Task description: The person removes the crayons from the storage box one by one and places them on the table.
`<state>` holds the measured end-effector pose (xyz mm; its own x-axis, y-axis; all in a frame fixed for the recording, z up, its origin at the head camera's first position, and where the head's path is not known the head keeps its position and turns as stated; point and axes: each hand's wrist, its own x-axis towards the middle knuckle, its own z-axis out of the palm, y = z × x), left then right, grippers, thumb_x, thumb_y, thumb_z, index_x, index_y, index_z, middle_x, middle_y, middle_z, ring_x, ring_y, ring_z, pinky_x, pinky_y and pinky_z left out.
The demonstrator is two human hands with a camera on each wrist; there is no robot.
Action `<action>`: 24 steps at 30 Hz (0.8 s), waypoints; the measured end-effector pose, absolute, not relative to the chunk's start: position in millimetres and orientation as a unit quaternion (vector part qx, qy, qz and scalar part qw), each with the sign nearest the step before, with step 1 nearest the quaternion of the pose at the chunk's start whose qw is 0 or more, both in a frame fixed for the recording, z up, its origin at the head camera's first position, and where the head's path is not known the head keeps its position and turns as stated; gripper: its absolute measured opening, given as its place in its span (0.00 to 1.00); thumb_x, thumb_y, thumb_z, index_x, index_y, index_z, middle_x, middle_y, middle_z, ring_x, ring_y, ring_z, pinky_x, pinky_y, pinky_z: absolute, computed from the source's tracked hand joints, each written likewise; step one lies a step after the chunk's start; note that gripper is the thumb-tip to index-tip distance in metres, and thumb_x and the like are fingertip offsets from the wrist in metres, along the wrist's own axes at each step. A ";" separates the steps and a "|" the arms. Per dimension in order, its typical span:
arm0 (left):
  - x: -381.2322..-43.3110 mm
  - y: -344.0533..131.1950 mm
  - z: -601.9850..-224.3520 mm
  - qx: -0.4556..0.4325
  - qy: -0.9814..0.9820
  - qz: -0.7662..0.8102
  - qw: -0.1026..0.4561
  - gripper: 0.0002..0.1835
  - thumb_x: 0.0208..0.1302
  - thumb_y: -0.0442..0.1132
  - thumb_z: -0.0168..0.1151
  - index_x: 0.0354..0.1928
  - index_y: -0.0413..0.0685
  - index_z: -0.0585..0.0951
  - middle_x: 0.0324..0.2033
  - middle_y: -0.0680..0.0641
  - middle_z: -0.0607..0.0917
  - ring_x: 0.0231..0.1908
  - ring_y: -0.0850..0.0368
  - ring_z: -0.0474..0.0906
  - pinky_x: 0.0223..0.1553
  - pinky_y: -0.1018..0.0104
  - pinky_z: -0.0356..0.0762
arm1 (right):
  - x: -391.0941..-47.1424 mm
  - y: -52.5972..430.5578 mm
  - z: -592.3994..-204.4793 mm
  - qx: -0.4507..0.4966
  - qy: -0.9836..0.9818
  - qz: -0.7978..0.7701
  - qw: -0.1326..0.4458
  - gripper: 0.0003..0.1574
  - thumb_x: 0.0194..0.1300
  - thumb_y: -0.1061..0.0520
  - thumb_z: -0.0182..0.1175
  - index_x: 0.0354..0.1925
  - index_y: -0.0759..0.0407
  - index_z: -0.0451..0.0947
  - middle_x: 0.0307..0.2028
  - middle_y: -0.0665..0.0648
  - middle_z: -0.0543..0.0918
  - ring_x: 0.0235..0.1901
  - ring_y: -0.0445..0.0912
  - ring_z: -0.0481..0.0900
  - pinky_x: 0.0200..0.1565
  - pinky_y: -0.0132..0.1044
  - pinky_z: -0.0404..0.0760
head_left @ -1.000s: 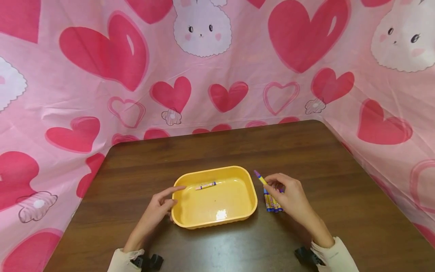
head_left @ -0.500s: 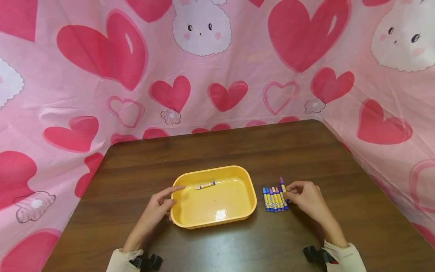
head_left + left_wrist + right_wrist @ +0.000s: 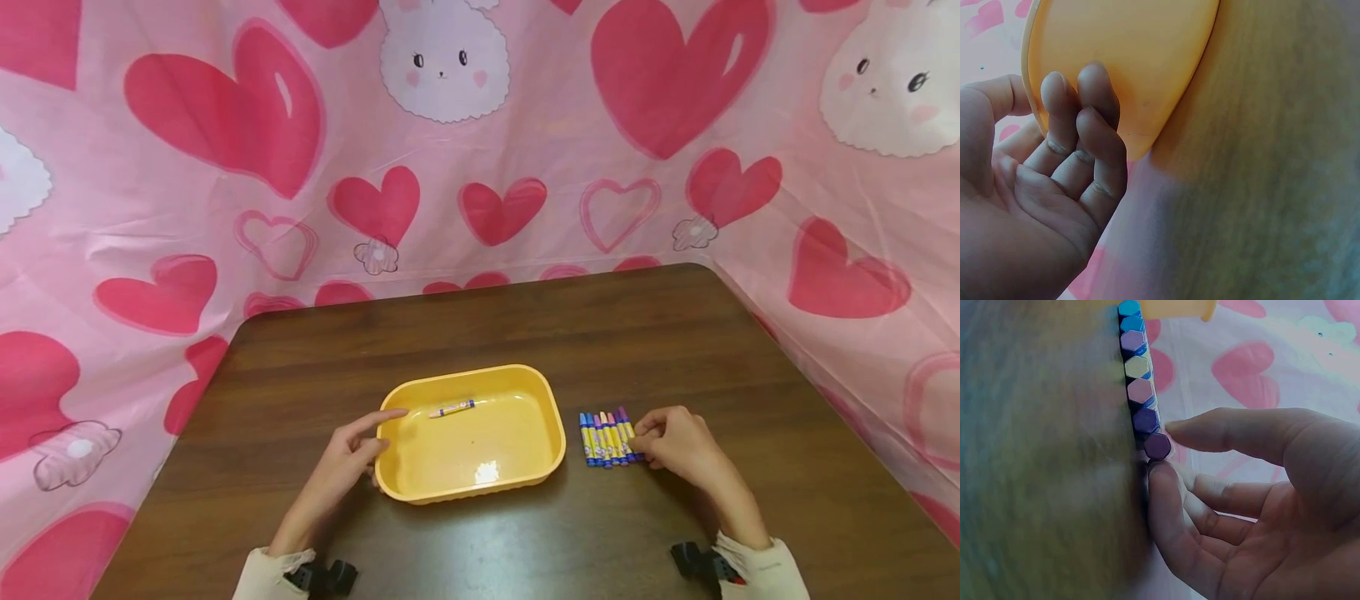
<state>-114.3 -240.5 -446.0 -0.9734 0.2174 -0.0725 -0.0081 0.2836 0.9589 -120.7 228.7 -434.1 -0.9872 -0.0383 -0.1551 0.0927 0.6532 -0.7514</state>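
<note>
A yellow tray (image 3: 472, 454) stands on the table, with one pale-tipped crayon (image 3: 453, 408) lying in it near the far wall. My left hand (image 3: 337, 462) holds the tray's left rim; in the left wrist view the other fingers (image 3: 1102, 134) curl by its outer wall. To the tray's right lies a tight row of crayons (image 3: 606, 442) with yellow wrappers, side by side. At the right end of this row, my right hand (image 3: 686, 446) pinches a purple crayon (image 3: 1158, 445) between thumb and index finger, up against the dark violet crayon (image 3: 1145, 420) beside it.
The brown wooden table (image 3: 480, 333) reaches back to a pink cloth (image 3: 555, 125) printed with hearts and rabbits, which also hangs at both sides. A black camera strap sits on each wrist.
My right hand has moved right from over the row to its right end and lowered the purple crayon beside the others. My left hand has stayed at the tray's rim.
</note>
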 end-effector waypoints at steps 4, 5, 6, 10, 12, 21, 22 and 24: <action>-113.7 -241.3 -445.4 0.067 0.796 0.594 0.094 0.22 0.71 0.30 0.51 0.64 0.51 0.77 0.16 0.32 0.71 0.13 0.44 0.70 0.19 0.61 0.78 | -120.4 225.2 -433.8 0.016 0.904 -0.421 0.071 0.11 0.58 0.58 0.70 0.34 0.66 0.82 0.24 0.53 0.82 0.22 0.45 0.82 0.25 0.37 0.84; -113.6 -241.3 -445.3 0.067 0.797 0.593 0.094 0.22 0.71 0.31 0.51 0.65 0.51 0.77 0.16 0.32 0.70 0.13 0.44 0.70 0.19 0.61 0.78 | -120.4 224.9 -434.1 0.016 0.904 -0.421 0.068 0.11 0.58 0.58 0.70 0.34 0.66 0.81 0.24 0.53 0.82 0.21 0.45 0.81 0.25 0.37 0.84; -113.5 -241.2 -445.1 0.068 0.796 0.593 0.095 0.22 0.71 0.31 0.51 0.65 0.51 0.76 0.17 0.31 0.70 0.13 0.45 0.70 0.19 0.61 0.78 | -120.3 224.8 -434.3 0.015 0.904 -0.421 0.066 0.11 0.58 0.59 0.69 0.34 0.66 0.81 0.23 0.53 0.82 0.21 0.45 0.81 0.24 0.37 0.83; -113.8 -240.7 -445.5 0.067 0.795 0.595 0.098 0.22 0.71 0.31 0.51 0.65 0.51 0.76 0.17 0.31 0.70 0.13 0.46 0.70 0.19 0.61 0.78 | -120.1 225.9 -435.0 0.016 0.906 -0.417 0.065 0.12 0.58 0.60 0.70 0.35 0.67 0.80 0.23 0.53 0.81 0.21 0.45 0.81 0.24 0.37 0.83; -114.0 -240.8 -446.1 0.065 0.795 0.595 0.098 0.22 0.71 0.31 0.51 0.65 0.51 0.76 0.17 0.32 0.71 0.13 0.45 0.70 0.19 0.61 0.78 | -120.1 226.1 -434.5 0.017 0.907 -0.415 0.068 0.12 0.58 0.59 0.70 0.35 0.67 0.80 0.23 0.53 0.80 0.21 0.45 0.81 0.24 0.37 0.83; -114.6 -240.8 -448.0 0.071 0.797 0.593 0.091 0.23 0.70 0.29 0.50 0.64 0.51 0.77 0.14 0.38 0.72 0.13 0.43 0.70 0.18 0.59 0.79 | -119.2 226.7 -433.7 0.017 0.907 -0.415 0.071 0.13 0.59 0.59 0.70 0.36 0.67 0.79 0.24 0.54 0.80 0.22 0.45 0.80 0.25 0.38 0.83; -114.6 -240.9 -447.9 0.070 0.797 0.593 0.091 0.23 0.70 0.30 0.50 0.64 0.51 0.77 0.14 0.38 0.72 0.13 0.43 0.71 0.18 0.60 0.79 | -119.3 226.5 -433.7 0.019 0.907 -0.414 0.070 0.13 0.59 0.58 0.69 0.36 0.67 0.79 0.24 0.54 0.80 0.21 0.45 0.80 0.25 0.38 0.83; -114.4 -241.3 -447.8 0.068 0.798 0.592 0.092 0.23 0.70 0.30 0.51 0.65 0.51 0.77 0.15 0.39 0.72 0.13 0.44 0.71 0.18 0.60 0.78 | -119.8 226.0 -433.3 0.019 0.909 -0.412 0.068 0.12 0.60 0.58 0.69 0.36 0.66 0.79 0.23 0.54 0.80 0.21 0.45 0.80 0.25 0.37 0.83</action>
